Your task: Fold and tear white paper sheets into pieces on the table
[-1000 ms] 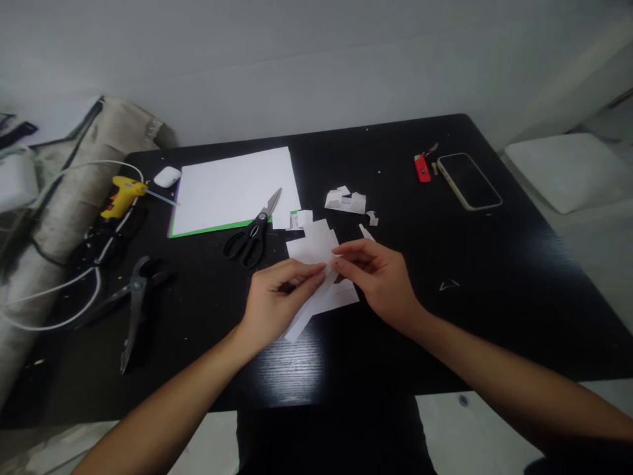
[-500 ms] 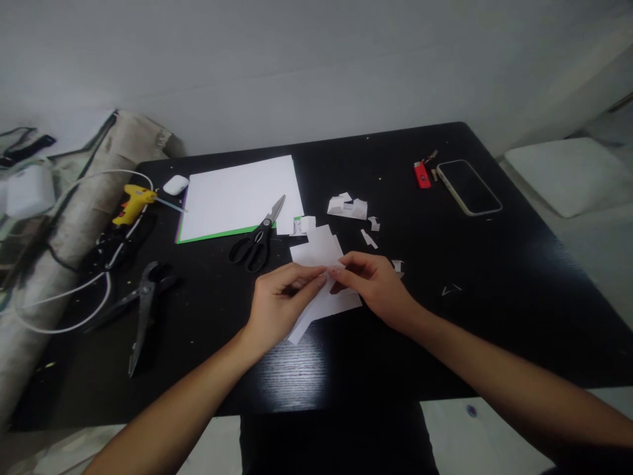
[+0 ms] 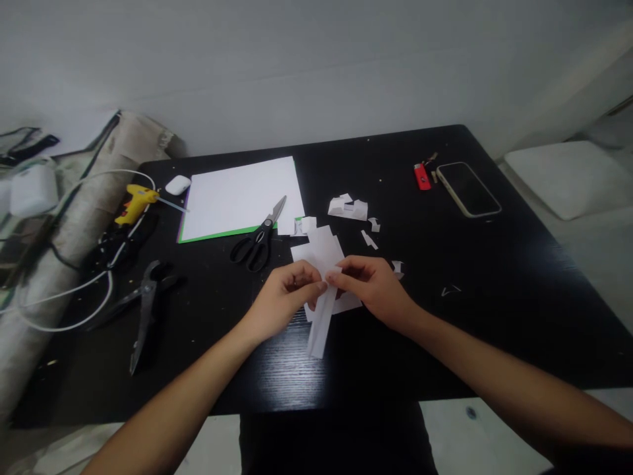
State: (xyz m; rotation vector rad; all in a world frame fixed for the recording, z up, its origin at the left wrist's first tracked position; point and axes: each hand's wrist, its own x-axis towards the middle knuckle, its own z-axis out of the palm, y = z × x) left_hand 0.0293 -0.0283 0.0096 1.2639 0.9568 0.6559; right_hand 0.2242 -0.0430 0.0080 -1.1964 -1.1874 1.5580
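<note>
My left hand (image 3: 285, 297) and my right hand (image 3: 373, 284) meet over the middle of the black table (image 3: 494, 277). Both pinch the top of a narrow folded strip of white paper (image 3: 319, 324) that hangs down toward me. Under the hands lies a larger cut white paper piece (image 3: 321, 254) with stepped edges. Black-handled scissors (image 3: 257, 237) lie just left of it, blades pointing away.
A white sheet on green card (image 3: 240, 194) lies at the back left, with paper scraps (image 3: 347, 208) to its right. A yellow glue gun (image 3: 134, 201), white cable (image 3: 74, 310) and pliers (image 3: 143, 303) sit at the left. A red lighter (image 3: 421, 176) and a phone (image 3: 467, 189) lie back right.
The paper strip has swung from a slant toward the lower left to hanging nearly straight down. My fingertips have closed together on its top end.
</note>
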